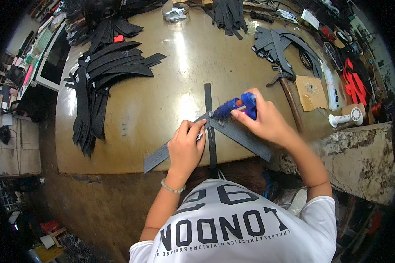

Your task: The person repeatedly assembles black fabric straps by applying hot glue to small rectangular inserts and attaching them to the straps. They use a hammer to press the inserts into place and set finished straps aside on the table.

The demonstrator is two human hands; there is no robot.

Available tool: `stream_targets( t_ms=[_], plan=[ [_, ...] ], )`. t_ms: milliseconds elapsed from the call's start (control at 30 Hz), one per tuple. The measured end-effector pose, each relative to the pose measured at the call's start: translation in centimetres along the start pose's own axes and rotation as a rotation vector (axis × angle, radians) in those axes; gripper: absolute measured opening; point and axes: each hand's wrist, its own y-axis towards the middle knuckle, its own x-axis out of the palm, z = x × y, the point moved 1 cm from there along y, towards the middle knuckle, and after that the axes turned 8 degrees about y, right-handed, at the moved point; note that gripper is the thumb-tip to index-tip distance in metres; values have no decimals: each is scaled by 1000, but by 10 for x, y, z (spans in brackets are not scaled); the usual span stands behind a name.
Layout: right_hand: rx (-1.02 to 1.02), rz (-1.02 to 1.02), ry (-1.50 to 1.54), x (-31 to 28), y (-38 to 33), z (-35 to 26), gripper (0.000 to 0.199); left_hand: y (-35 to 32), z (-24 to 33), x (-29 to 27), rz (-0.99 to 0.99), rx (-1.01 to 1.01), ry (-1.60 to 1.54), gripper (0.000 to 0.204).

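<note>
Head view: my right hand (267, 120) grips a blue glue gun (236, 106), its nozzle just beside my left hand (186, 147), which pins crossed grey straps (243, 136) to the tabletop (162, 87).

Both forearms extend from the near edge, converging toward centre. Left hand (186, 147): palm down, fingers curled, pressing downward, beaded band at wrist. Right hand (263, 120): closed in a grip, farther out.

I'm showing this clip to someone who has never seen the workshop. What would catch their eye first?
Most likely the blue glue gun in the right hand, its nozzle at the joint where grey straps meet at the near table edge, with the left hand pressing there. Next, the big fan of curved black strips spread over the table's left side.
</note>
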Motion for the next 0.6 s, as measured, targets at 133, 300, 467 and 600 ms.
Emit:
stream_targets(
  t_ms=[133,300,467,600],
  plan=[
    [76,-71,-22,1,-17,-11,45,-1,0,2,9,9,9,21],
    [82,-136,10,3,-31,-14,43,-2,-1,2,19,14,6,20],
    [64,293,537,-29,-46,54,38,1,1,-4,-15,-69,-109,28],
    [223,1143,-117,-100,-49,113,50,5,-7,-19,98,-440,-881,68]
  ],
)
